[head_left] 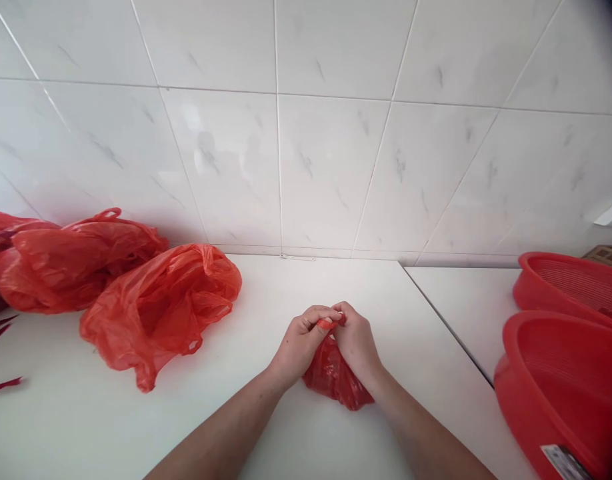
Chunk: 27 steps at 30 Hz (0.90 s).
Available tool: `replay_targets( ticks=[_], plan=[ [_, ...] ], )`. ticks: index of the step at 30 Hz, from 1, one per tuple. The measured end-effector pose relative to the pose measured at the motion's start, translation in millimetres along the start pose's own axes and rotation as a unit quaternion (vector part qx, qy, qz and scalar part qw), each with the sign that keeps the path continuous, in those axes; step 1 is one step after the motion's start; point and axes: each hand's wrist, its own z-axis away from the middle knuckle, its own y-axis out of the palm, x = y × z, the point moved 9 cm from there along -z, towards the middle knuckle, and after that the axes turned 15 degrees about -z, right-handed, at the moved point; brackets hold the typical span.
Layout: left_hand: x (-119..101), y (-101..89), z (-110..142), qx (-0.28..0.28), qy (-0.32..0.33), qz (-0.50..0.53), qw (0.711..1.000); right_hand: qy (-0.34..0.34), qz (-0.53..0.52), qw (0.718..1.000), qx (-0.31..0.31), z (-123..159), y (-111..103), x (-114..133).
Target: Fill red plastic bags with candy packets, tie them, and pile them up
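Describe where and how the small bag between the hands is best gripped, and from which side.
Probably grip the bag by its gathered top, from above, with the left hand and right hand coming in from either side, as they do here. The plastic narrows there, so fingertips can pinch it, while the body spreads wider below.

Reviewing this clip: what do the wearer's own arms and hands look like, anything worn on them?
Both the left hand and right hand are ungloved. No sleeves show on the visible forearms. A left finger seems to carry a thin ring, too small to confirm.
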Motion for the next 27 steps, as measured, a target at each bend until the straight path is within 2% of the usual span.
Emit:
replay_targets(
  ticks=[3, 6, 8, 12, 15, 18, 22, 24, 27],
  plan=[
    [3.3, 0.3, -2.3, 0.003, -0.001, -0.002, 1.0, -0.006, -0.056, 0.998, 0.035, -1.3, 5.8, 1.6],
    [6.9, -2.2, -4.8, 0.008, 0.005, 0.007, 1.0, 0.038, -0.165, 0.983, 0.064, -3.2, 9.2, -4.3],
    [7.4, -5.3, -6.3, 0.009, 0.019, 0.004, 1.0, 0.081, -0.248, 0.96, 0.098, -3.5, 12.4, -8.9],
    [7.0, -13.0, -7.8, -0.004, 0.044, -0.032, 0.999, 0.158, -0.388, 0.889, 0.183, -1.0, 17.7, -11.2],
    [7.2, -15.9, -7.6, -0.009, 0.049, -0.053, 0.997, 0.168, -0.441, 0.862, 0.184, -4.1, 10.9, -11.6],
    [8.8, -16.9, -7.5, -0.009, 0.045, -0.059, 0.997, 0.165, -0.433, 0.869, 0.175, -8.1, 4.4, -14.9],
    [10.8, -22.4, -8.5, -0.034, 0.04, -0.047, 0.998, 0.142, -0.357, 0.915, 0.12, -16.6, -11.6, -21.9],
    [12.7, -30.0, -9.1, -0.068, 0.032, -0.034, 0.997, 0.128, -0.314, 0.937, 0.085, -21.6, -21.4, -26.2],
    [14.9, -49.6, -8.4, -0.147, 0.022, -0.015, 0.989, 0.104, -0.261, 0.959, 0.024, -31.0, -40.8, -34.0]
  ],
)
